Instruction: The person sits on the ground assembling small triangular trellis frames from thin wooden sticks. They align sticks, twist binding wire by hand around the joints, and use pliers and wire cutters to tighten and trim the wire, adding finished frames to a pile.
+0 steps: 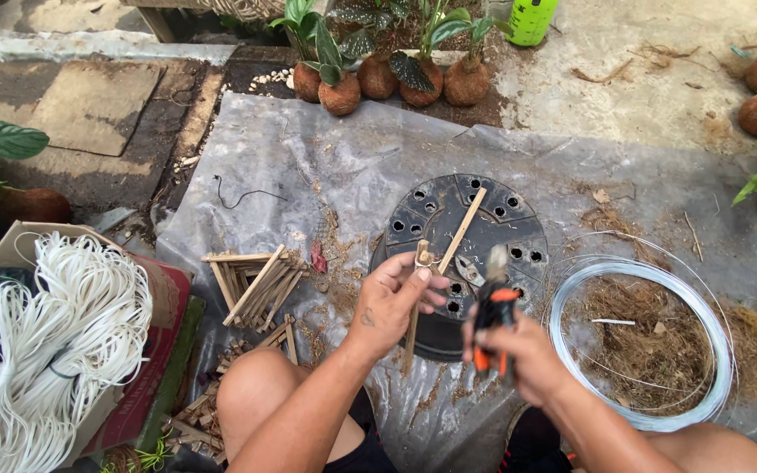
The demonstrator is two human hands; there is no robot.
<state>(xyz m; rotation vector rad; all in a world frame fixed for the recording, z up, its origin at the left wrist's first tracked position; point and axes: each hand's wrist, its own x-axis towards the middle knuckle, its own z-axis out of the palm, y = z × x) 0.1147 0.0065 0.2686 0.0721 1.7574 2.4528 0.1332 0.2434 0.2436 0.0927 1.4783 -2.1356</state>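
Hands: left hand [393, 302] grips two crossed bamboo sticks [449, 250], right hand [523, 355] clasps one seemingly orange-handled pliers [492, 320].

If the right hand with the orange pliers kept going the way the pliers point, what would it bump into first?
The right hand aims the pliers up and slightly left. First in that line, probably, are the wooden sticks held by the left hand, then the upturned black pot; depth is unclear.

White cord bundle [45, 350], wire coil [641, 412], potted plants [378, 74].
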